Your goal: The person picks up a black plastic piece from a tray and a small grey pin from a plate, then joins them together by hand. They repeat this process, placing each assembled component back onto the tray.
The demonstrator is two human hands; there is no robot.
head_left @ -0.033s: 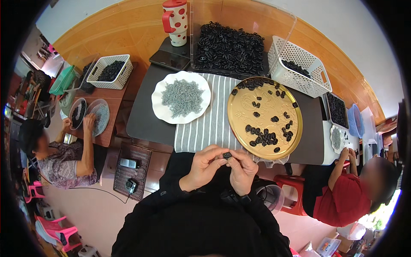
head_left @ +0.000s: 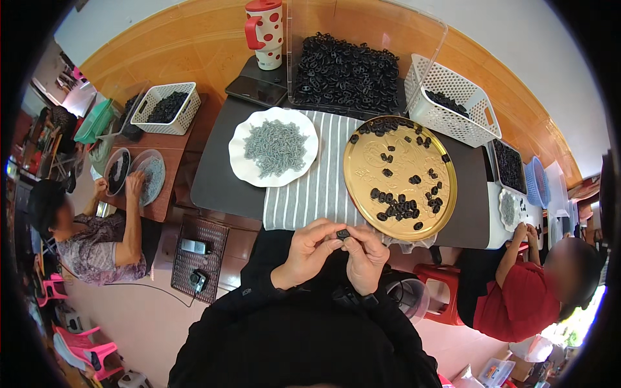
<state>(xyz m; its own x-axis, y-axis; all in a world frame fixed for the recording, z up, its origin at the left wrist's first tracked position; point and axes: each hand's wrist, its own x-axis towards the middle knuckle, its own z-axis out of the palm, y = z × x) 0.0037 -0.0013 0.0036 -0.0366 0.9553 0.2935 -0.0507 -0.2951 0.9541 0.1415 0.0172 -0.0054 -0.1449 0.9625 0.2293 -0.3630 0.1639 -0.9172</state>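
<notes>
Just off the table's front edge, my left hand (head_left: 309,251) and my right hand (head_left: 365,260) meet, thumbs and forefingers pinched around a small black oval plastic piece (head_left: 343,234). Fingertips cover part of it. Beyond them lies a grey-and-white striped cloth (head_left: 304,207). On its left side a white scalloped plate (head_left: 240,152) holds a heap of small grey screw-like pieces (head_left: 277,147). A round gold tray (head_left: 369,178) at the right carries scattered black pieces (head_left: 402,208), thickest at its near and far sides.
At the back stands a clear bin (head_left: 440,42) of black two-holed parts (head_left: 349,74), beside a white basket (head_left: 472,123). A phone (head_left: 257,90) lies near a red-dotted tumbler (head_left: 265,39). Co-workers sit at left (head_left: 103,246) and right (head_left: 517,297). A red stool (head_left: 443,291) stands at right.
</notes>
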